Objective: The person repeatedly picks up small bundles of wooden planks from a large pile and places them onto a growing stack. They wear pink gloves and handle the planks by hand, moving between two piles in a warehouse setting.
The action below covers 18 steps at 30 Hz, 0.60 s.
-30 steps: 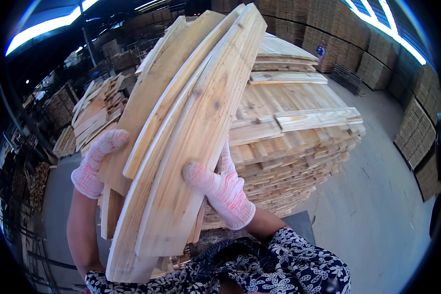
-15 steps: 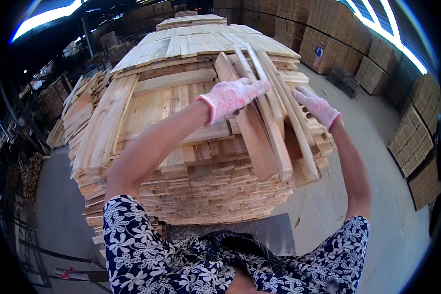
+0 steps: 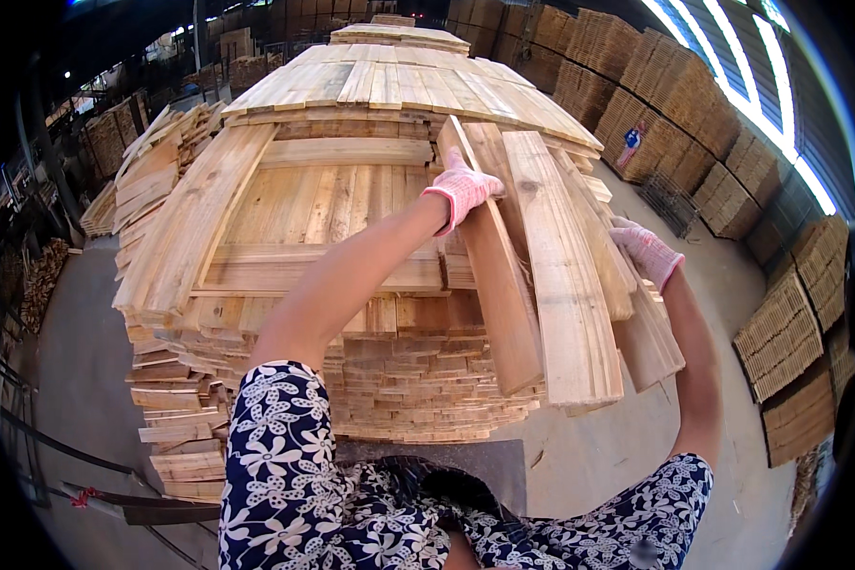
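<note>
Both my hands wear pink-and-white knit gloves. My left hand (image 3: 467, 190) is closed round the upper part of a wooden plank (image 3: 503, 309) tipped up on its edge. Right of it, a wide, pale plank (image 3: 565, 275) lies face up, its near end jutting past the pile. My right hand (image 3: 648, 253) grips the outer edge of the rightmost planks (image 3: 651, 337), which overhang the pile's right side; some of its fingers are hidden. These loose planks rest fanned out on a big stack of sawn boards (image 3: 427, 366).
On the stack's left lie long boards (image 3: 195, 228) beside a jumbled heap of offcuts (image 3: 152, 180). Farther back, more board layers (image 3: 399, 85) rise. Tall timber stacks (image 3: 674, 90) line the right side, where a person (image 3: 631, 142) stands. A dark metal frame (image 3: 142, 508) is at lower left.
The loose planks have spread apart: the wide one has turned from its edge to lie face up, and the rightmost ones have shifted right and nearer. Both hands have moved slightly lower in view.
</note>
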### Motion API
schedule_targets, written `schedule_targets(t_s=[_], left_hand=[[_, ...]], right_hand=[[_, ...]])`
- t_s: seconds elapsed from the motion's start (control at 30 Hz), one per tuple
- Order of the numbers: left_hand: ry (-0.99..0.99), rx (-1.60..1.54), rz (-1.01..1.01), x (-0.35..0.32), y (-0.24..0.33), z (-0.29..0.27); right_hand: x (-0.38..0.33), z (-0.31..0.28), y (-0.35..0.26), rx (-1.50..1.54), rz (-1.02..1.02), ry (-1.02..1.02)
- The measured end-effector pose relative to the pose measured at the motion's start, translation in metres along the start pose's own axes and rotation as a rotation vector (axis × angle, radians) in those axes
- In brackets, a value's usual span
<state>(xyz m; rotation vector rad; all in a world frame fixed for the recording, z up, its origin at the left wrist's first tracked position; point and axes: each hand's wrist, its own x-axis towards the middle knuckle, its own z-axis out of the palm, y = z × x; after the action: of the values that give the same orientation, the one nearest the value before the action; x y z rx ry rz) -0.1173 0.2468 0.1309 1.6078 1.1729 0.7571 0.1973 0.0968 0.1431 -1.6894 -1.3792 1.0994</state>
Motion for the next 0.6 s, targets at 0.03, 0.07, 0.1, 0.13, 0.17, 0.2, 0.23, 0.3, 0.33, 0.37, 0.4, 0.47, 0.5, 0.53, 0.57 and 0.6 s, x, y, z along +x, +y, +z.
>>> schedule_targets(t_s=[0.03,0.07,0.1,0.13,0.17,0.2,0.23,0.3,0.33,0.37,0.4,0.47,0.5,0.53,0.57,0.6], left_hand=[[0.024,0.133,-0.019,0.006,0.001,-0.007],[0.082,0.246,0.0,0.007,-0.005,-0.01],[0.082,0.256,0.028,0.009,-0.004,-0.017],[0.084,0.274,0.053,0.009,-0.003,-0.027],[0.036,0.16,0.136,0.01,-0.001,-0.035],[-0.047,0.123,0.173,0.002,0.017,-0.04],[-0.077,0.113,0.215,-0.005,0.036,-0.036],[-0.142,0.076,0.29,-0.014,0.068,-0.024],[-0.167,0.112,0.288,-0.006,0.076,-0.021],[-0.146,0.204,0.264,-0.009,0.084,-0.009],[-0.121,0.292,0.238,-0.017,0.094,0.002],[-0.121,0.747,0.306,-0.033,0.109,0.047],[-0.122,0.909,0.334,-0.034,0.112,0.069],[-0.091,0.95,0.33,-0.03,0.107,0.075],[-0.058,0.992,0.323,-0.025,0.104,0.081],[-0.134,1.113,0.366,-0.016,0.104,0.083]], right_hand=[[-0.003,-0.012,0.002,-0.113,0.054,0.055],[-0.005,-0.021,0.005,-0.226,0.109,0.11],[-0.015,-0.016,0.006,-0.217,0.094,0.184],[-0.015,-0.013,0.002,-0.328,0.108,0.192],[-0.014,-0.012,-0.001,-0.44,0.125,0.202],[-0.016,-0.018,-0.003,-0.544,0.146,0.221],[-0.008,-0.029,0.0,-0.921,0.007,0.279],[0.01,-0.042,-0.012,-0.868,-0.136,0.43],[0.024,-0.03,-0.024,-0.837,-0.229,0.481],[0.024,-0.008,-0.039,-0.75,-0.144,0.377],[0.016,0.023,-0.066,-0.668,-0.063,0.269],[0.021,0.032,-0.069,-0.985,-0.08,0.22],[0.032,0.027,-0.051,-1.065,-0.16,0.272],[0.04,0.025,-0.044,-1.142,-0.266,0.315],[0.043,0.019,-0.037,-1.138,-0.288,0.304],[0.049,0.013,-0.032,-1.135,-0.319,0.286]])
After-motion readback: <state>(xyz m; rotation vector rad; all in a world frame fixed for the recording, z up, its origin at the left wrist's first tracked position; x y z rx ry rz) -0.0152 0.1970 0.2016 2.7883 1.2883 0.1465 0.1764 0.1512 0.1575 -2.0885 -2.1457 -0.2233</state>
